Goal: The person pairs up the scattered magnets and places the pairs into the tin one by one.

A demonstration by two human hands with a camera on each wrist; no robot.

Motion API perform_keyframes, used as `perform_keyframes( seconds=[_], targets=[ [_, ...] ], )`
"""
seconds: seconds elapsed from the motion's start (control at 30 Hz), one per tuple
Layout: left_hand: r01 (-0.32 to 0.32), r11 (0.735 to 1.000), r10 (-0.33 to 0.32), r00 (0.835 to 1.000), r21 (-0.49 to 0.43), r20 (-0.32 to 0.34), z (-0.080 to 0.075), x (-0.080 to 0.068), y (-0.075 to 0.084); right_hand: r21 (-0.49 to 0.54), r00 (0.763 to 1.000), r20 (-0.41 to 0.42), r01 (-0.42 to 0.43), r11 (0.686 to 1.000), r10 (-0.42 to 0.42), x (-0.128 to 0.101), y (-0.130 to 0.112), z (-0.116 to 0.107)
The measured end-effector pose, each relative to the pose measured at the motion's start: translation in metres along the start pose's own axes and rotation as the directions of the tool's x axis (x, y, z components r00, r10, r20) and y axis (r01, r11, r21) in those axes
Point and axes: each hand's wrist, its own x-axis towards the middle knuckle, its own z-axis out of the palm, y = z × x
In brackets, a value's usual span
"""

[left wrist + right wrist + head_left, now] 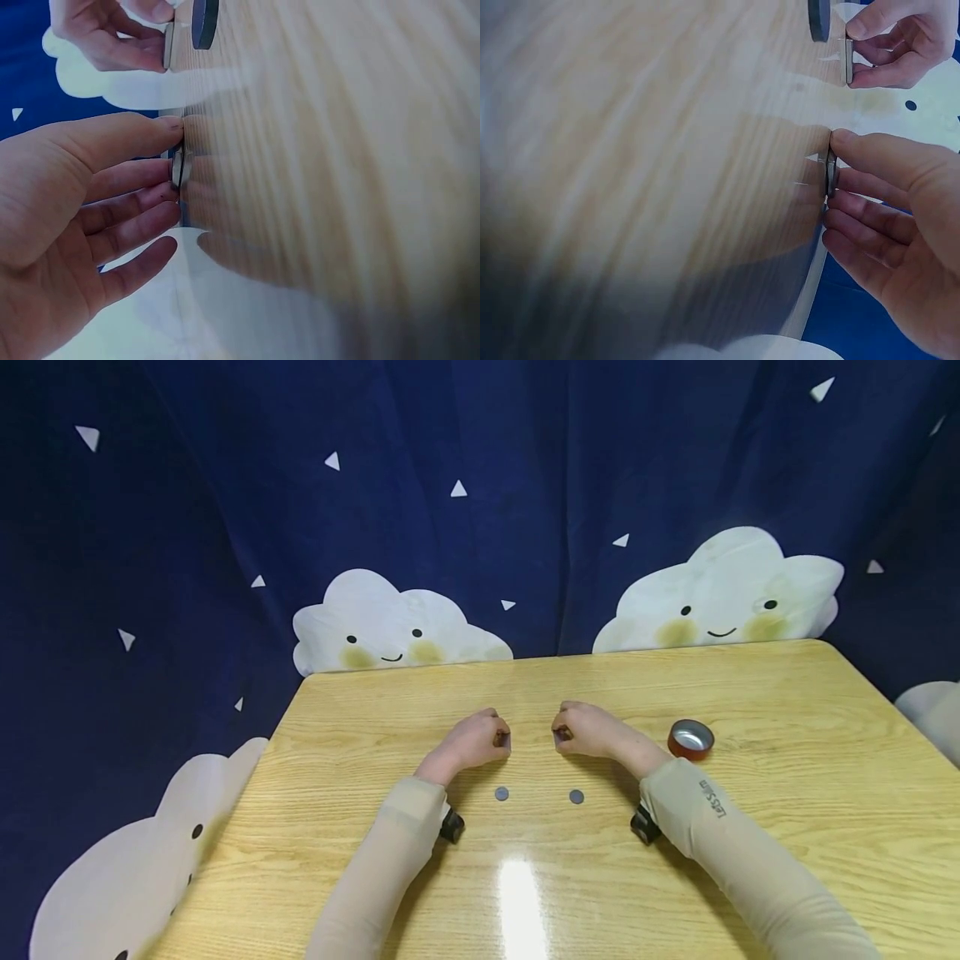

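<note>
We've got each hand, left hand [471, 742] and right hand [587, 732], pinching a thin disc [178, 166] on edge against the worktop [787, 827], so either could easily slip flat.

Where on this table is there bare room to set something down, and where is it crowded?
Free: the table's near right, below the red tin; the left side beyond the left hand; the far strip by the curtain. Crowded: the middle, with right hand and two loose discs.
</note>
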Motion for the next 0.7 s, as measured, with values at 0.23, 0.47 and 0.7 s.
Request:
perform_keyframes(
  seconds=[0.23, 0.47, 0.7],
  targets=[
    [-0.004, 1.0, 0.004, 1.0, 0.005, 0.011, -0.0006, -0.0002, 0.002, -0.008, 1.0, -0.005, 0.001, 1.0, -0.001, 0.0004, -0.002, -0.0001],
    [-0.026, 1.0, 0.026, 1.0, 0.005, 0.009, 0.0009, 0.0009, 0.0027, -0.017, 1.0, -0.001, 0.005, 1.0, -0.005, 0.0008, -0.0053, -0.001],
    [-0.03, 1.0, 0.03, 0.999, 0.005, 0.02, 0.0034, 0.0038, 0.0021, -0.017, 1.0, 0.016, -0.005, 1.0, 0.006, 0.0006, -0.0079, -0.003]
  ],
)
